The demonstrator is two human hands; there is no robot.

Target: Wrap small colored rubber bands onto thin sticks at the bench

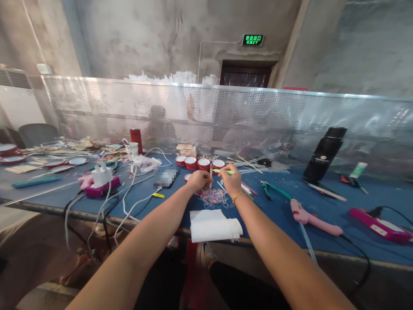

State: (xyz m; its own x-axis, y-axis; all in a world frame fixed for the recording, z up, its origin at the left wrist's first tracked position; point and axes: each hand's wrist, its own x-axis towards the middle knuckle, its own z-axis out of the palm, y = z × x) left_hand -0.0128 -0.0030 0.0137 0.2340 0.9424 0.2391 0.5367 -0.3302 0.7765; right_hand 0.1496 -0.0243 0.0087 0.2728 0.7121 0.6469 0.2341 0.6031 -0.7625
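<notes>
Green stick (225, 172): lying level between the two hands above the blue table (277, 211), its pale tip poking out to the right of the right hand.
Right hand (231, 180): curling its fingers around the green stick, knuckles up, a gold bracelet (238, 196) sitting on the wrist.
Left hand (198, 179): pinching closed on a thin pale stick (211, 173) that is standing nearly upright, just beside the green stick's left end.
Rubber bands (213, 198): spreading in a loose coloured pile on the table directly under both hands.
White folded cloth (213, 225): resting at the near table edge, between the two forearms.
Red-rimmed cups (199, 163): lining up in a short row just beyond the hands.
Pliers (270, 188): lying to the right of the right hand, green handles pointing toward the pink glue gun (312, 219).
Pink glue gun: lying on its side farther right, its dark cable trailing off the table edge.
Black bottle (325, 154): leaning against the perforated metal screen (245, 116) at the back right.
White charger (102, 175): sitting on a magenta box (102, 188) at the left, white cables running toward the near edge.
</notes>
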